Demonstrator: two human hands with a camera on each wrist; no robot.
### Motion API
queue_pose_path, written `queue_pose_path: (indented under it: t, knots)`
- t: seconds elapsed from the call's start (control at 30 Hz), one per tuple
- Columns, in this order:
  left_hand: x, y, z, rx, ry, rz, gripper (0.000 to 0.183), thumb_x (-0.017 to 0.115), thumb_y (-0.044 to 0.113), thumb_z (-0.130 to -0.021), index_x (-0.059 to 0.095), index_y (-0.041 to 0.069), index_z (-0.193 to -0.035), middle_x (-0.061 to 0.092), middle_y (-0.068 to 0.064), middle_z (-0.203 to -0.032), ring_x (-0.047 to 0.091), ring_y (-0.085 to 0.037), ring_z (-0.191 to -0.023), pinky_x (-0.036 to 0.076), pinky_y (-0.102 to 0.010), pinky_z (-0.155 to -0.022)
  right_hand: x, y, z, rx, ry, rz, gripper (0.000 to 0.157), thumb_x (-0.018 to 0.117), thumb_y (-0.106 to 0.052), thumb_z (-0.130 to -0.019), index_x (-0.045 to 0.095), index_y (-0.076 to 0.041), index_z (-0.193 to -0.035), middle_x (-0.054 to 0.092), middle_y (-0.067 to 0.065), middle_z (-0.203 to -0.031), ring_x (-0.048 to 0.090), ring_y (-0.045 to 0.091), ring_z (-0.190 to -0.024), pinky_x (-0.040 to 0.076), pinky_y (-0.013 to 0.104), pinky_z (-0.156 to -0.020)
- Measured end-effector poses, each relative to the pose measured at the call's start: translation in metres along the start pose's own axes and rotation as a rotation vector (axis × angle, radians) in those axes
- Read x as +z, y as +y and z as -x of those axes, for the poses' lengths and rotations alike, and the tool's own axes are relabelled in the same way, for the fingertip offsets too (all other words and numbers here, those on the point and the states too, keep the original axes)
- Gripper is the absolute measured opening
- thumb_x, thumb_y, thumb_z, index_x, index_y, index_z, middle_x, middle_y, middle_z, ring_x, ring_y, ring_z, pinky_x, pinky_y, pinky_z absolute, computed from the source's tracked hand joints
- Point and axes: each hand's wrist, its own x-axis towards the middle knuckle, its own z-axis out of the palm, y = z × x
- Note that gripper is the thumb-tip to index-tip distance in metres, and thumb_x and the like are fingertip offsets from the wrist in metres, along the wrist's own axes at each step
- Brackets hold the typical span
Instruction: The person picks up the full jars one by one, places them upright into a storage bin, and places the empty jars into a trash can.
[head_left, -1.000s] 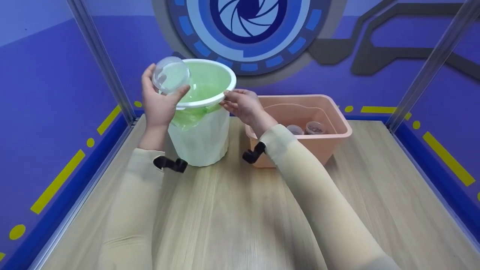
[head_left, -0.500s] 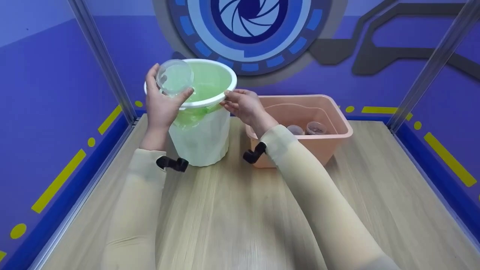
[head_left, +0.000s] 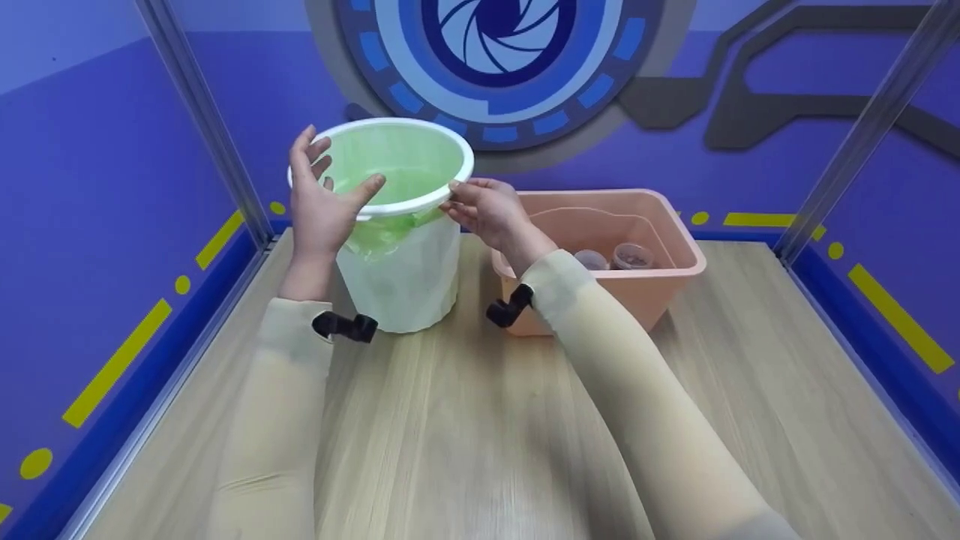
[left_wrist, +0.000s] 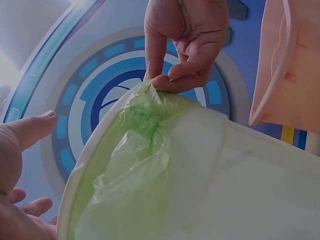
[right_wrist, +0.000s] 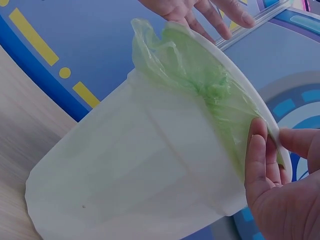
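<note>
A white trash can (head_left: 405, 285) stands at the left on the table, lined with a green plastic bag (head_left: 427, 161) whose knotted edge hangs over the front. My left hand (head_left: 321, 214) is at the can's left rim, fingers spread and holding nothing. At the right side of the rim, my right hand (head_left: 491, 212) pinches the rim, thumb on top and fingers under it against the bag. The right wrist view shows this grip (right_wrist: 280, 175) close up. The lower inside of the can is hidden from the head view.
To the right of the can stands a pink plastic bin (head_left: 652, 296) with a clear round tub (head_left: 591, 260) and a clear tub of dark contents (head_left: 632, 256) inside. Blue panels and metal posts enclose the wooden table (head_left: 450, 450).
The clear round tub held in my left hand over the can is gone from it, let go over the can's mouth. My left hand shifted slightly right earlier; the right hand has stayed on the rim.
</note>
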Motion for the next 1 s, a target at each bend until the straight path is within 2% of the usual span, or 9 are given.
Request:
queue_pose_path:
  t: [0.3, 0.53, 0.67, 0.73, 0.8, 0.9, 1.0]
  knots:
    - [0.003, -0.001, 0.003, 0.020, -0.002, -0.042, 0.101, 0.088, 0.027, -0.083, 0.025, 0.017, -0.161, 0.040, -0.005, -0.161, 0.034, -0.023, -0.151, 0.033, -0.040, -0.128, 0.000, 0.001, 0.001, 0.006, 0.000, -0.016, 0.015, 0.064, -0.008, -0.101, 0.064, 0.001, -0.114, 0.069, 0.011, -0.091, 0.072, 0.016, -0.073, 0.063, 0.020, -0.070]
    - [0.006, -0.001, 0.003, 0.055, -0.005, -0.086, 0.100, 0.087, 0.030, -0.084, 0.025, 0.017, -0.161, 0.043, -0.004, -0.159, 0.034, -0.020, -0.152, 0.034, -0.042, -0.128, -0.002, 0.000, 0.002, -0.002, -0.003, -0.020, 0.023, 0.064, -0.010, -0.101, 0.063, 0.002, -0.120, 0.069, 0.011, -0.092, 0.072, 0.015, -0.072, 0.063, 0.020, -0.070]
    - [0.007, -0.003, 0.002, 0.059, -0.009, -0.076, 0.098, 0.086, 0.031, -0.085, 0.025, 0.018, -0.161, 0.044, -0.004, -0.158, 0.034, -0.020, -0.152, 0.034, -0.040, -0.128, -0.006, 0.000, 0.005, 0.005, 0.001, 0.006, 0.026, 0.066, -0.012, -0.101, 0.065, 0.002, -0.122, 0.071, 0.009, -0.092, 0.073, 0.015, -0.075, 0.064, 0.021, -0.073]
    - [0.008, -0.006, 0.003, 0.062, -0.009, -0.062, 0.097, 0.085, 0.031, -0.086, 0.025, 0.017, -0.161, 0.045, -0.004, -0.158, 0.034, -0.020, -0.151, 0.033, -0.039, -0.128, -0.011, 0.001, 0.008, 0.016, -0.001, 0.015, 0.032, 0.067, -0.015, -0.100, 0.063, 0.001, -0.127, 0.072, 0.008, -0.092, 0.073, 0.015, -0.078, 0.064, 0.021, -0.074]
    - [0.006, -0.008, 0.004, 0.066, -0.001, -0.016, 0.096, 0.084, 0.029, -0.087, 0.025, 0.016, -0.161, 0.044, -0.005, -0.157, 0.035, -0.020, -0.151, 0.032, -0.038, -0.129, -0.017, 0.002, 0.013, 0.022, -0.015, 0.021, 0.042, 0.068, -0.020, -0.100, 0.057, 0.000, -0.135, 0.071, 0.009, -0.097, 0.072, 0.016, -0.081, 0.064, 0.021, -0.075]
    - [0.004, -0.012, 0.007, 0.080, 0.044, 0.142, 0.093, 0.081, 0.025, -0.089, 0.024, 0.012, -0.161, 0.042, -0.009, -0.158, 0.036, -0.022, -0.150, 0.031, -0.038, -0.129, -0.030, 0.002, 0.026, -0.002, -0.048, 0.049, 0.053, 0.066, -0.028, -0.102, 0.045, -0.004, -0.144, 0.069, 0.014, -0.116, 0.073, 0.020, -0.094, 0.063, 0.023, -0.081]
    - [0.004, -0.015, 0.016, 0.136, 0.095, 0.337, 0.090, 0.075, 0.024, -0.092, 0.021, 0.009, -0.162, 0.038, -0.014, -0.159, 0.037, -0.026, -0.149, 0.031, -0.038, -0.130, -0.046, 0.002, 0.047, -0.106, -0.079, 0.163, 0.056, 0.061, -0.033, -0.104, 0.040, -0.006, -0.149, 0.062, 0.019, -0.135, 0.071, 0.026, -0.110, 0.063, 0.031, -0.090]
